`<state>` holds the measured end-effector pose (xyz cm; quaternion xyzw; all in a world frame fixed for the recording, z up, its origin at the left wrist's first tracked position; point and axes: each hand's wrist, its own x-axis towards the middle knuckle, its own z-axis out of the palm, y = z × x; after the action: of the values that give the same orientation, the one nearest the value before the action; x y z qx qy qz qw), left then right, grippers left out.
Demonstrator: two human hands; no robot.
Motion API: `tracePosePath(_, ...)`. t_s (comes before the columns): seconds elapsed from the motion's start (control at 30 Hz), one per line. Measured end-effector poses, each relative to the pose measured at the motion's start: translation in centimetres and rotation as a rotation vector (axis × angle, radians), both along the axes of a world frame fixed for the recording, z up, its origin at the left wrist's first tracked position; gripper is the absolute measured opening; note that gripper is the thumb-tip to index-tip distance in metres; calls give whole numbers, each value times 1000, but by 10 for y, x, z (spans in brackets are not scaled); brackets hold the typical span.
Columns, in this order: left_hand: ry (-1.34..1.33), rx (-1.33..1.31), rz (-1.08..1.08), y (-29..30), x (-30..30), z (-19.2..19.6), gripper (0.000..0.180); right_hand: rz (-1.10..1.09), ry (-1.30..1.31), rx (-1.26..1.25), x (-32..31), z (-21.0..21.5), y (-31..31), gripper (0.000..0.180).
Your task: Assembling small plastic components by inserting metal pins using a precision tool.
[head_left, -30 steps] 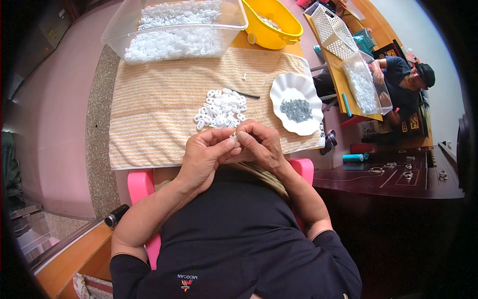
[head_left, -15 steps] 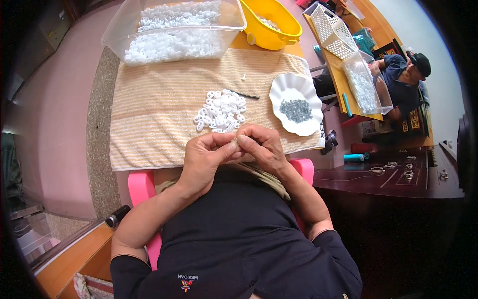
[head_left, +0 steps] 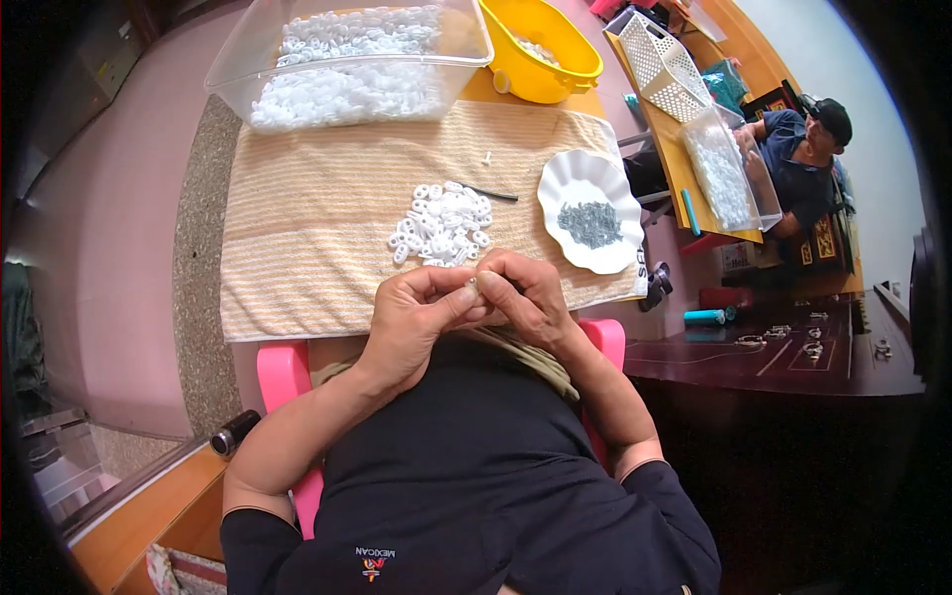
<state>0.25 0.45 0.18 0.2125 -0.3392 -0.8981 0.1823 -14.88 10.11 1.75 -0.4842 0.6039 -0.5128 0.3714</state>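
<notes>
My left hand (head_left: 421,312) and my right hand (head_left: 523,296) meet at the towel's near edge, thumbs and forefingers pinched together. Whatever they hold between the fingertips is mostly hidden; only a tiny pale bit shows. Just beyond the fingers lies a heap of small white plastic oval pieces with holes (head_left: 443,223). A thin black stick (head_left: 493,193) rests at the heap's far right side, and one small white piece (head_left: 487,158) lies apart farther off. To the right, a white scalloped dish (head_left: 585,171) holds many small grey metal-looking parts (head_left: 590,224).
A striped beige towel (head_left: 307,218) covers the table. At its far side stand a clear plastic bin (head_left: 347,127) full of white pieces and a yellow tub (head_left: 545,84). Off to the right, a person (head_left: 798,149) sits by another table with a clear bin (head_left: 719,174) and a white perforated basket (head_left: 666,67).
My hands stay pinched together in nearly the same place, with a slight shift of the fingers. The whole view has drifted a little; the person at the right has turned their head slightly.
</notes>
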Motion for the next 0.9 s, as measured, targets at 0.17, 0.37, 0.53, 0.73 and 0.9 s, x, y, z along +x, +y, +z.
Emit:
tracePosePath(0.17,14,-10,-14,0,0,-1,18,-9,-83,-4,2,0,1,20)
tracePosePath(0.37,-5,-1,-12,-1,-1,1,18,-6,-158,23,2,1,0,19)
tracePosePath(0.53,-6,23,-13,-4,-2,-3,20,-12,-241,56,0,7,-2,17)
tracePosePath(0.73,4,35,-25,-5,-1,-3,20,12,-273,74,-3,9,-2,17)
tracePosePath(0.9,13,34,-30,-7,-1,-2,20,8,-329,78,-3,8,-3,18)
